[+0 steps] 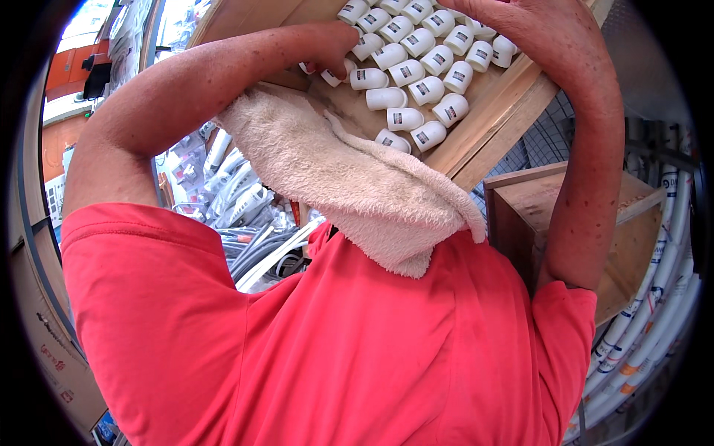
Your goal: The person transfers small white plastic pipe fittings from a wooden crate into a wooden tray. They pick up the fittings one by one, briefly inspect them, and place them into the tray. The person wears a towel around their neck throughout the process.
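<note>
Rows of white plastic pipe elbows (427,90), each with a small dark label, lie in a wooden tray (487,111). My left hand (331,48) reaches in at the tray's left side, its fingers curled down on a white pipe elbow (329,77) that they partly cover. Over the far right part of the elbows, my right hand (520,18) is cut off by the upper edge. Its thumb stretches out to the left; the other fingers are out of sight. A beige towel (357,178) hangs between my chest and the tray.
Right of me stands an open wooden box (535,201), with coiled white pipes (654,297) beside it. Bagged goods (230,178) and grey and white cables (271,253) lie below on the left. A cardboard box (56,357) is at the left edge.
</note>
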Available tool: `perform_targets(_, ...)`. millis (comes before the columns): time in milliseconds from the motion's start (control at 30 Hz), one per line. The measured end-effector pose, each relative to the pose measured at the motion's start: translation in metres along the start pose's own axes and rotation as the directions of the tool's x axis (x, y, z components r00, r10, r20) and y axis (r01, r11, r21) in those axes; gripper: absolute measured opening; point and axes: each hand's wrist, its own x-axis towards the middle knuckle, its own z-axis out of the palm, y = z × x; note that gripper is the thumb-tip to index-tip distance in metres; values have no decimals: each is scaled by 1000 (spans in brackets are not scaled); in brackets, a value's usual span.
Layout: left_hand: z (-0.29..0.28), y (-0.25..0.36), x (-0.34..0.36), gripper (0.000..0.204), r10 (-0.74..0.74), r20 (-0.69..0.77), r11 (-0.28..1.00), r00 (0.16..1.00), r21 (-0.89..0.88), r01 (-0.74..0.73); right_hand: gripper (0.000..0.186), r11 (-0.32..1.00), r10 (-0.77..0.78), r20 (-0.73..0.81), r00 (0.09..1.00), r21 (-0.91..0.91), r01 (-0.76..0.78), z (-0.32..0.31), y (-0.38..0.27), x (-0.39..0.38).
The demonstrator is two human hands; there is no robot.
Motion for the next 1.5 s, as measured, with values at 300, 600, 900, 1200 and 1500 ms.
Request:
perform_targets(300, 7, -12, 11, 29, 105, -156, 994, 982, 6, -105, 44, 996, -14, 26, 1000, 86, 12, -2, 6, 2)
perform_targets(600, -12, -11, 14, 24, 17, -47, 995, 999, -97, -21, 45, 991, -88, -88, 992, -106, 79, 9, -3, -9)
perform_targets(900, -9, 15, 0, 21, 128, 52, 984, 990, -131, -121, 44, 991, 31, 64, 997, 124, -39, -12, -6, 1)
perform_targets(1200, -3, 15, 6, 22, 150, 30, 984, 988, -99, -147, 43, 998, 11, 6, 1000, 55, -12, -4, -13, 0)
perform_targets(1500, -13, -19, 21, 20, -57, 300, 997, 952, 62, 41, 40, 996, -26, -123, 992, -90, 15, 16, -6, -7)
